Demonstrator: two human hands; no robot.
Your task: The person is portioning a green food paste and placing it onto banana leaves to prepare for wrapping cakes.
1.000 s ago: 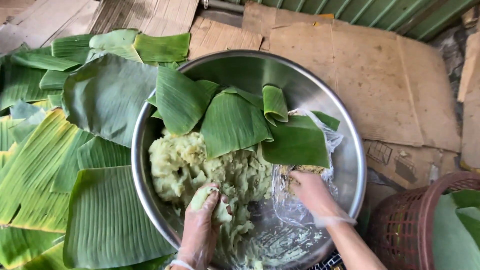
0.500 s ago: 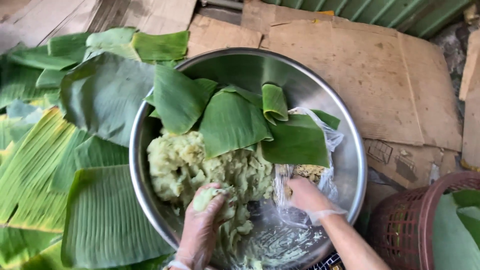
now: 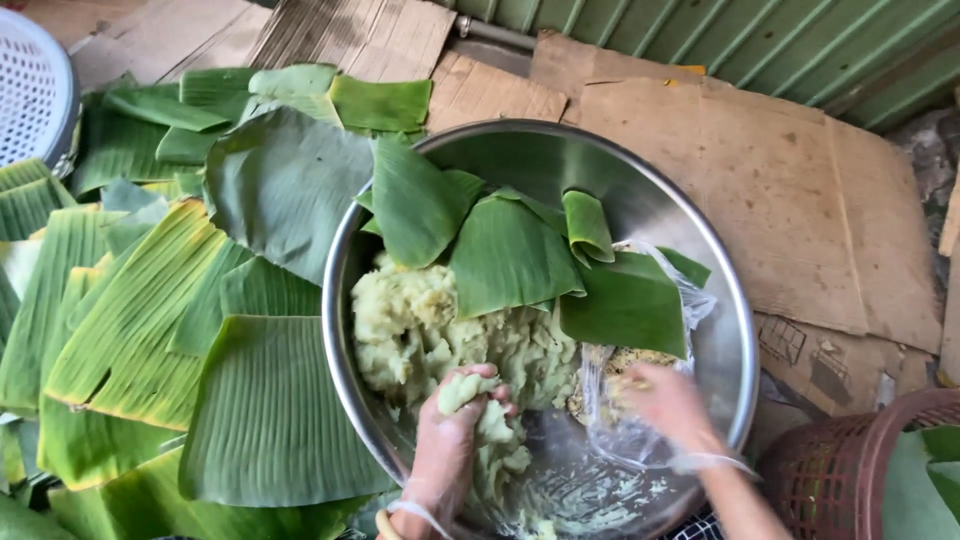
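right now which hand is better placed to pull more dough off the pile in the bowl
Left. The left hand already grips a lump of pale green dough at the pile's edge inside the steel bowl. The right hand is off the pile, busy in the clear plastic bag.

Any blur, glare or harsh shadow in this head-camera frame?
Head view: even daylight without hard shadows; right hand smeared by motion blur; left hand and pale green dough sharper; soft reflections, no strong glare, on the steel bowl.

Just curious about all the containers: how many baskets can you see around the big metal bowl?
2: a white plastic basket at the top-left edge, and a reddish-brown basket at the bottom right. Both are cut off; others may lie out of view.
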